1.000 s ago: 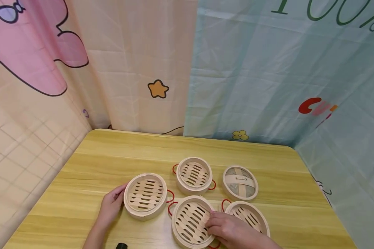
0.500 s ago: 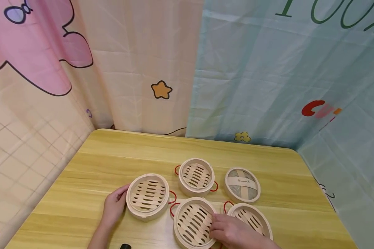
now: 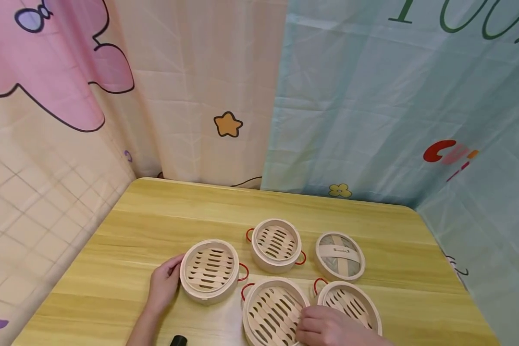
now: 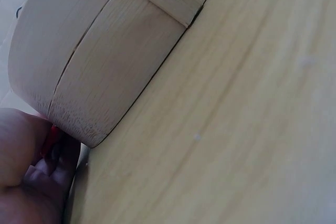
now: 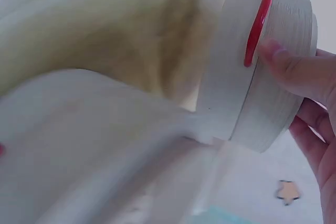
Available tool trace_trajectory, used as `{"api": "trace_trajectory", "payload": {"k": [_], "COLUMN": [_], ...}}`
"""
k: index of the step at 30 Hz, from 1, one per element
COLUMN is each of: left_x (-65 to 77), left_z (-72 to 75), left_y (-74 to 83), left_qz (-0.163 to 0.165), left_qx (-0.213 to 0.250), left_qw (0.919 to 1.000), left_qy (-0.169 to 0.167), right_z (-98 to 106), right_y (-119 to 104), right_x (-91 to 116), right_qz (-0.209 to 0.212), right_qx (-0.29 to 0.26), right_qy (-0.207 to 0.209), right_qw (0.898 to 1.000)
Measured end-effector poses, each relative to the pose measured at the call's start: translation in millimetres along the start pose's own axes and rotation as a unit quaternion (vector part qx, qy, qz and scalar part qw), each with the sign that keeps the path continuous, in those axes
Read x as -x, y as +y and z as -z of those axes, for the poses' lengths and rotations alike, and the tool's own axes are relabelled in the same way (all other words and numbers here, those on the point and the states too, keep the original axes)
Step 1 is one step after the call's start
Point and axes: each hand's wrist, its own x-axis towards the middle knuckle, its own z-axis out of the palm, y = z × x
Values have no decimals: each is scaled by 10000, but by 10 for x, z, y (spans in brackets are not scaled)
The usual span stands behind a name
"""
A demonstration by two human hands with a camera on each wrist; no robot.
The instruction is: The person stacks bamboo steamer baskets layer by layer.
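My left hand (image 3: 163, 287) is at the left side of a round bamboo steamer basket (image 3: 211, 271) with a slatted base. In the left wrist view, thumb and fingers (image 4: 31, 177) close around its red handle (image 4: 50, 140), against the steamer's wall (image 4: 100, 61). With my right hand (image 3: 328, 327) I grip the right rim of the front middle steamer (image 3: 274, 310). The right wrist view shows this steamer's wall (image 5: 220, 77) side-on, the thumb (image 5: 294, 69) by its red handle (image 5: 257, 30) and the other fingers (image 5: 315, 135) on the far side.
A smaller steamer (image 3: 277, 244) stands behind, a woven lid (image 3: 340, 255) lies at the back right, and another steamer (image 3: 350, 305) is partly behind my right hand. A black object (image 3: 179, 340) shows at the front edge of view. Printed curtains (image 3: 216, 72) surround the wooden table (image 3: 190, 206).
The front middle steamer in my right hand has shifted slightly toward me and looks larger. My left hand keeps its place at the left steamer. The head view has turned slightly left.
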Motion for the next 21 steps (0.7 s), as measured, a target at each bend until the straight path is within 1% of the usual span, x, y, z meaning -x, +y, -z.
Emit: {"api": "trace_trajectory", "payload": {"k": [3, 7, 11, 14, 16, 21], "left_x": [6, 16, 12, 5, 5, 14], "left_z": [1, 11, 25, 16, 14, 35], "left_y": [8, 26, 28, 21, 14, 8], "left_qz": [23, 5, -52, -97, -80, -65], "left_qx": [-39, -90, -112, -64, -35, -27], "left_qw": [10000, 10000, 9999, 9999, 10000, 10000], "left_qy": [10, -8, 7, 0, 0, 16], "right_z": [146, 379, 539, 610, 634, 603], "right_y": [-10, -11, 52, 122, 159, 239], "right_x": [-93, -286, -525, -670, -747, -935], "right_qz": [83, -143, -278, -322, -410, -556], "right_qx": [378, 601, 890, 1067, 1019, 938], "right_qy": [172, 306, 481, 547, 545, 515], "right_qw": [9991, 9976, 9945, 9923, 9925, 9927]}}
